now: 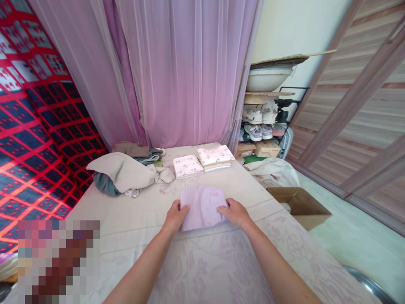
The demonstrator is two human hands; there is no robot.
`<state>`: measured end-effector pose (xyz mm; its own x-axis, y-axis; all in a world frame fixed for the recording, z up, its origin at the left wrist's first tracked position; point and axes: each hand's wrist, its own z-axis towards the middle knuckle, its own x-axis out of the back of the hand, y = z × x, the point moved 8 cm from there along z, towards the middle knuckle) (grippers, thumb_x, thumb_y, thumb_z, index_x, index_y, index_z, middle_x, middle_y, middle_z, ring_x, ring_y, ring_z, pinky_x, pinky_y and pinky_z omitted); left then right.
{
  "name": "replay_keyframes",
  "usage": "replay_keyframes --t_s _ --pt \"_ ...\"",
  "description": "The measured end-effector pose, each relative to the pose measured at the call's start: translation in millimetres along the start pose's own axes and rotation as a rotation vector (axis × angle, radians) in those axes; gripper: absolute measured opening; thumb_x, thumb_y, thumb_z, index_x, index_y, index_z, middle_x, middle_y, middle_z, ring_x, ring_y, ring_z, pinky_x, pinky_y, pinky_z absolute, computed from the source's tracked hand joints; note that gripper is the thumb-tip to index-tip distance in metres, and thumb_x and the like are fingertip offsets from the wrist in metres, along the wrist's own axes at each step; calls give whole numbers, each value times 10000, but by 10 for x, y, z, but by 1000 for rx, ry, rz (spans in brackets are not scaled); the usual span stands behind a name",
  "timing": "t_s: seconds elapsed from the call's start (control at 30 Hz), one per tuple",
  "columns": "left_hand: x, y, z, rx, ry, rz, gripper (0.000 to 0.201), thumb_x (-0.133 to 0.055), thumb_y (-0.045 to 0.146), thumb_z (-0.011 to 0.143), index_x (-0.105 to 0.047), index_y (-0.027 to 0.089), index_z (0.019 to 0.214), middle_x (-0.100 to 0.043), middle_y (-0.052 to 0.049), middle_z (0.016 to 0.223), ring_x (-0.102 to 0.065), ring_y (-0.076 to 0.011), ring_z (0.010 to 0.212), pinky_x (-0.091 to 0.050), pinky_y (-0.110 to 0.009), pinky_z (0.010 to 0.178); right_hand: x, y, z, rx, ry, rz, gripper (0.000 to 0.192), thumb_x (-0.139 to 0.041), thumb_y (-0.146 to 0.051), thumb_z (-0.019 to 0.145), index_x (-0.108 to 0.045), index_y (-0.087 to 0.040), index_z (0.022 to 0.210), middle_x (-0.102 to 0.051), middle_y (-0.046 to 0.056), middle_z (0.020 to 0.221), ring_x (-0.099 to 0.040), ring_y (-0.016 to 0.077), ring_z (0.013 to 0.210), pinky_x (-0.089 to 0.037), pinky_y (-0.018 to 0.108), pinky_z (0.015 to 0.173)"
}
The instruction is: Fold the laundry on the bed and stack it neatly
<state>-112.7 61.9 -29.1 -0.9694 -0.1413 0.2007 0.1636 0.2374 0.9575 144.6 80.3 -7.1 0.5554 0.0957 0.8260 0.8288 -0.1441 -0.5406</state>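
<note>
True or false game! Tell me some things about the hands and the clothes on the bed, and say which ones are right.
1. Both hands, left hand and right hand, touch the lilac cloth. True.
2. The cardboard box sits on the bed. False: it is on the floor beside it.
3. Two folded stacks lie beyond the lilac cloth. True.
4. The unfolded pile is on the right side. False: it is on the left.

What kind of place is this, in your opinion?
Most likely a bedroom in a home. A bed carries folded clothes and an unfolded pile, pink curtains hang behind, and a shoe rack stands nearby.
</note>
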Motion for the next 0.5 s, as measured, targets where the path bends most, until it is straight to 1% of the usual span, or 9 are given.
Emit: replay_keyframes --t_s 0.07,0.13,0.2,0.27,0.37,0.5 --pt "11 4 22 43 32 -152 236 -642 268 764 -553 172 960 -692 -54 871 -650 -175 781 -478 -250 675 -32 -20 59 -4 13 118 243 -619 -366 754 -630 -175 904 -691 52 848 -613 169 739 -366 232 578" --pt "59 50 91 71 70 -248 306 -655 243 766 -524 166 1032 -688 -48 851 -654 -165 747 -485 -246 660 -76 -47 158 -11 21 240 323 -639 -365 747 -598 -184 1012 -694 34 878 -622 158 733 -392 228 589" --pt "130 130 196 78 99 -286 375 -653 221 774 -500 166 1112 -685 -33 820 -656 -157 715 -490 -245 650 -101 -123 282 2 32 310 410 -648 -362 747 -554 -196 1110 -696 14 863 -626 153 714 -409 230 597" --pt "227 239 321 64 131 -273 424 -641 204 785 -484 169 1177 -684 -26 819 -657 -151 707 -495 -242 650 -84 -278 420 45 45 334 467 -649 -360 753 -520 -196 1170 -696 9 839 -629 155 703 -419 236 607" --pt "400 463 541 22 183 -216 478 -607 186 810 -452 166 1261 -689 -44 902 -662 -148 756 -512 -243 682 77 -641 646 131 98 306 499 -657 -368 752 -510 -186 1193 -698 30 876 -640 169 755 -431 247 651" --pt "584 875 943 -54 202 -236 557 -581 178 828 -388 170 1350 -663 -92 1117 -662 -147 882 -532 -250 768 461 -1190 1007 207 229 230 495 -672 -380 740 -531 -195 1176 -695 58 994 -640 194 897 -440 275 765"
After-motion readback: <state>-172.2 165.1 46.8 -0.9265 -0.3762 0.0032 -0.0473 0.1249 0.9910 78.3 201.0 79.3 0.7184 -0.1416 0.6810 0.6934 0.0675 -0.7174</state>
